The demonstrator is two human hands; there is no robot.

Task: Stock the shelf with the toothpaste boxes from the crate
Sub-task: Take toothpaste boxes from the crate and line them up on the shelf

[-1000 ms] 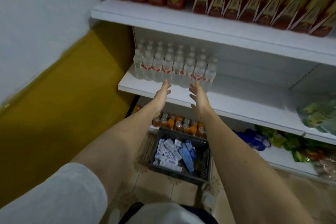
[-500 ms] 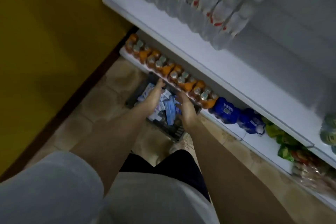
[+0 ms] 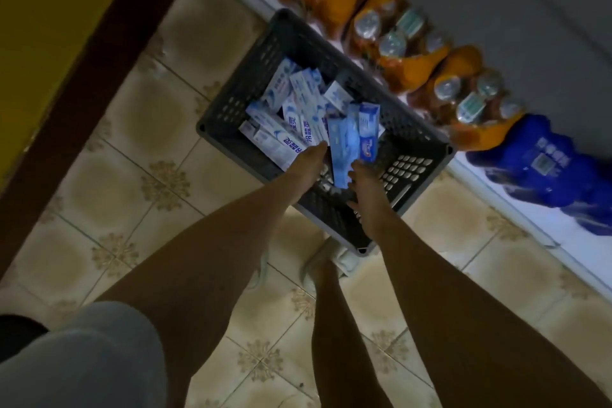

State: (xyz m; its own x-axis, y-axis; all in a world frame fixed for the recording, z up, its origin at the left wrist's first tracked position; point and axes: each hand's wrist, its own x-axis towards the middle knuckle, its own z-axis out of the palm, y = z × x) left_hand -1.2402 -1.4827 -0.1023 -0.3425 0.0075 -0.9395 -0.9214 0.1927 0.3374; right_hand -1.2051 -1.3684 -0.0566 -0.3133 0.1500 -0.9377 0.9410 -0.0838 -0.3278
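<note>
- The toothpaste boxes lie jumbled in the dark crate on the tiled floor, just in front of the bottom shelf.
- Both hands reach down into the crate's near end; the boxes lie straight ahead of them, toward the crate's far side.
- The left hand touches the end of a white box, fingers fairly straight, gripping nothing that I can see.
- The right hand sits at the near end of a blue box; whether it grips the box, I cannot tell.
- That blue box runs lengthwise away from the hands, so the right hand is nearer for an end-on pickup.
</note>
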